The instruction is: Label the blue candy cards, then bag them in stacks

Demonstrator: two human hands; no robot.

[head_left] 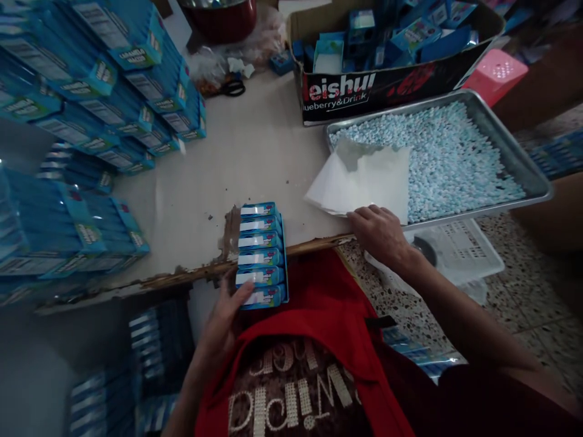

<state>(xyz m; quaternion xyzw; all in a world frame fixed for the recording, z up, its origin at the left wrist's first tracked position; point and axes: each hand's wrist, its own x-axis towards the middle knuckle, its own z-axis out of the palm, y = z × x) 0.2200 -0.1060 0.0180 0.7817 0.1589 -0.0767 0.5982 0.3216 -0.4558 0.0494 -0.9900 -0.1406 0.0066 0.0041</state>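
My left hand [226,312] grips the near end of a blue display box [285,261], its thumb lying over the nearest pack. Several small blue candy packs [259,258] with white strips stand in a row inside the box, which juts over the table's front edge. My right hand [380,233] is closed on the near edge of some thin white sheets [373,182], fingertips curled over them. The sheets overlap the left part of a metal tray [542,182] filled with small pale blue and white candies [455,158].
Stacked blue boxes [91,79] rise at the left. Behind the tray stands a black carton [337,94] holding blue boxes, with a pink scoop-like container [496,76] beside it. Black-handled scissors [233,88] lie at the back. A white plastic basket [469,255] is below the tray. The table's wooden edge [182,273] is chipped.
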